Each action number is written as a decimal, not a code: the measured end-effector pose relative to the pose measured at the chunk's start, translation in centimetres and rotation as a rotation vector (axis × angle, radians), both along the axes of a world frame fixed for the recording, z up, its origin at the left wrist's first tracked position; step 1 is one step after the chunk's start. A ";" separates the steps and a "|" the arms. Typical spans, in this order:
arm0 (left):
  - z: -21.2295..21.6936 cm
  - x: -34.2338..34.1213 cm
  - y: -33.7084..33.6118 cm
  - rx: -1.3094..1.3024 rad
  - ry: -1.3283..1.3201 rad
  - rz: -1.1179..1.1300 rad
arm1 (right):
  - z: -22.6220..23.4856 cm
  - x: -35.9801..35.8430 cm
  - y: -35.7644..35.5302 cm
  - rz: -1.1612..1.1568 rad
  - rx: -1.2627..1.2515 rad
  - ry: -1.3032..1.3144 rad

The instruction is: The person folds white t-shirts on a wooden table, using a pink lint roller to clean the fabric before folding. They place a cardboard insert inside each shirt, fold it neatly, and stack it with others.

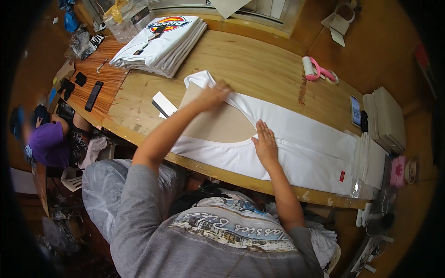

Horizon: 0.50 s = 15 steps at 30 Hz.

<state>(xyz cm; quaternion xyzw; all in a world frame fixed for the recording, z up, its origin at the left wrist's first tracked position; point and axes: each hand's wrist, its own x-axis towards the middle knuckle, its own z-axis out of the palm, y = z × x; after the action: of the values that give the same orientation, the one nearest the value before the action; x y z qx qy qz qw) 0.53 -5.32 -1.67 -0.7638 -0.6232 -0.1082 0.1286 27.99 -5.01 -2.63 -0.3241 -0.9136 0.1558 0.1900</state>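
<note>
A white T-shirt lies stretched along the wooden table, with its sides folded inward. A flat beige board shows at its left end, partly covered by the white cloth. My left hand is over the board's far edge, near the bunched fabric; motion smears its fingers, so I cannot tell whether it grips the cloth. My right hand rests flat on the shirt beside the board's right tip, fingers extended and holding nothing. A small red label shows near the shirt's right end.
A stack of folded white T-shirts stands at the back left. White and black tags lie left of the board. A pink-handled lint roller, a phone and a pile of boards are on the right. Another person sits at far left.
</note>
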 end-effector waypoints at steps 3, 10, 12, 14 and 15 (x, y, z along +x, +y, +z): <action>2.6 -6.9 0.1 -0.072 0.304 0.039 | 0.1 -0.1 -0.1 -0.015 0.026 -0.031; 1.7 -11.8 -1.1 -0.170 0.045 -0.175 | -0.3 -0.4 -0.2 -0.023 0.076 -0.054; 1.9 -11.2 -1.1 -0.223 0.069 -0.090 | -0.4 -0.2 0.0 -0.033 0.087 -0.062; 1.9 -11.4 -1.3 -0.230 0.155 -0.068 | -0.5 -0.1 0.0 -0.034 0.095 -0.068; 2.0 -12.1 -1.6 -0.211 0.230 -0.089 | -0.5 -0.1 0.0 -0.033 0.101 -0.068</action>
<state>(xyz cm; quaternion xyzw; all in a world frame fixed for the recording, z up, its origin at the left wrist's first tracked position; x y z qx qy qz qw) -11.60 -6.96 0.28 -0.8073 -0.5777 0.0404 0.1132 27.90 -5.00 -3.12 -0.3343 -0.9207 0.0951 0.1773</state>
